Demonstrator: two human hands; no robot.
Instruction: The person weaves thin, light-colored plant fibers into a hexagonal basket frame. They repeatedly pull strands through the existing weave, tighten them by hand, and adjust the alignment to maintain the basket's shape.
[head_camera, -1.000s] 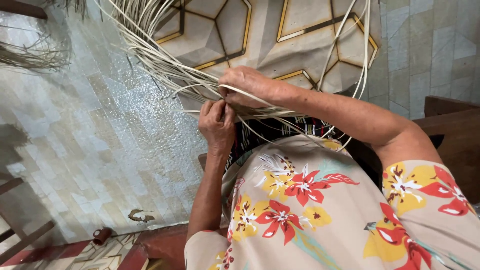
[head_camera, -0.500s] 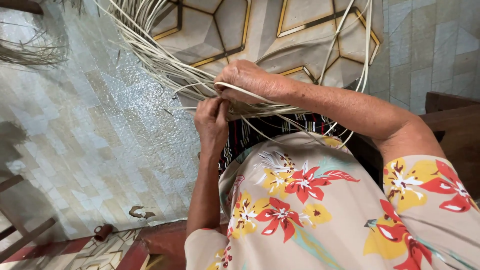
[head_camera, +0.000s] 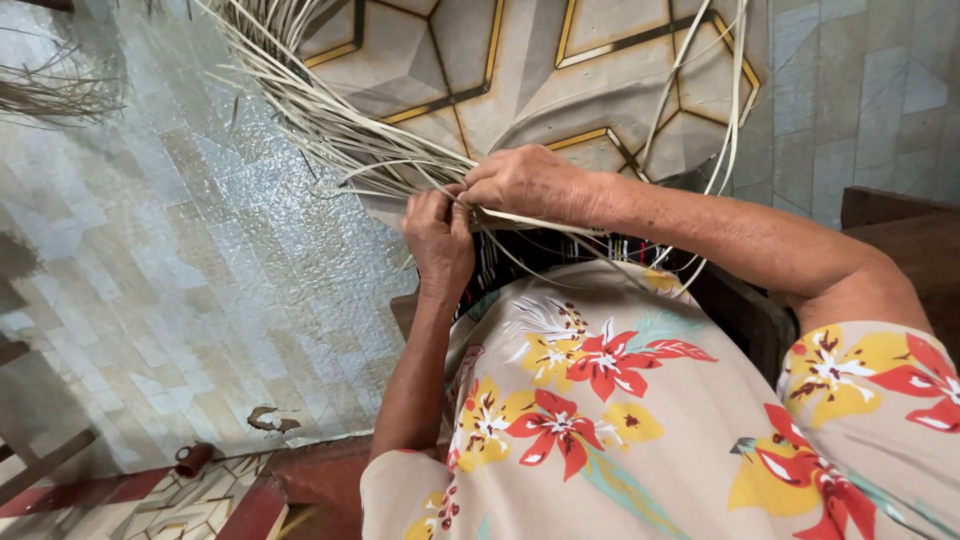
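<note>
A bundle of long pale cane strips (head_camera: 330, 125) fans out from my lap toward the upper left, with a few strips looping up at the right (head_camera: 735, 110). My left hand (head_camera: 438, 240) pinches strips where they cross, fingers closed on them. My right hand (head_camera: 528, 183) lies over the same crossing, fingers pressed down and gripping strips. The two hands touch. Under them lies a dark striped cloth (head_camera: 560, 255) on my lap. My floral beige dress (head_camera: 600, 400) fills the lower right.
The floor is pale mottled tile (head_camera: 180, 260) at left and patterned tile with gold lines (head_camera: 520, 70) ahead. A loose heap of dry fibres (head_camera: 50, 95) lies far left. A dark wooden edge (head_camera: 900, 230) stands at right. A small brown object (head_camera: 193, 459) lies lower left.
Both hands stay at the crossing of the strips. The left hand has shifted slightly upward along the strips, and the view has moved a little.
</note>
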